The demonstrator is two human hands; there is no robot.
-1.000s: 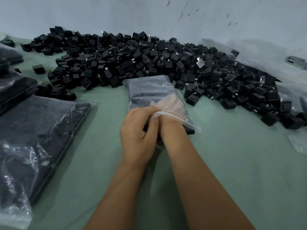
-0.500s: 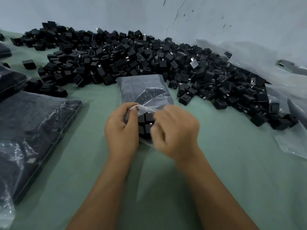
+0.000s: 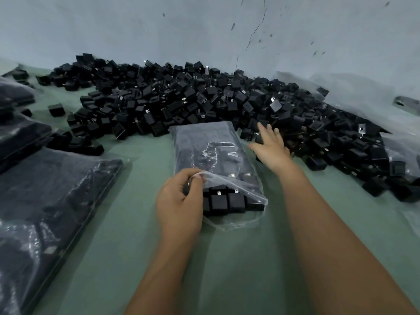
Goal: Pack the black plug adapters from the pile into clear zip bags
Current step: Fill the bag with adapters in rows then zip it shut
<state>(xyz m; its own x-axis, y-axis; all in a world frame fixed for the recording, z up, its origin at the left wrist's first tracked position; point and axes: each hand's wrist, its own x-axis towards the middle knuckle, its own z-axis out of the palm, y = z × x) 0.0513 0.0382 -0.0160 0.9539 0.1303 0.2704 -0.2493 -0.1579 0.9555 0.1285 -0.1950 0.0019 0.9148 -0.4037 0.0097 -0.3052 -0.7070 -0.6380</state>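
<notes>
A clear zip bag [image 3: 211, 151] lies on the green table in front of me, its mouth toward me, with black plug adapters [image 3: 227, 201] showing in rows at the opening. My left hand [image 3: 179, 201] pinches the upper lip of the bag's mouth and holds it lifted. My right hand [image 3: 270, 146] reaches out with spread fingers over the near edge of the big pile of black plug adapters [image 3: 204, 103], just right of the bag. Nothing shows in its fingers.
Filled bags of adapters [image 3: 50, 201] lie stacked at the left. Empty clear bags [image 3: 368, 96] are heaped at the far right against the pale wall [image 3: 204, 30]. A lone adapter [image 3: 56, 109] sits apart at the left. The table [image 3: 238, 258] near me is bare green.
My right hand left the bag's mouth and moved forward and right to the pile's edge. My left hand kept its pinch on the bag's lip. The camera view has shifted down.
</notes>
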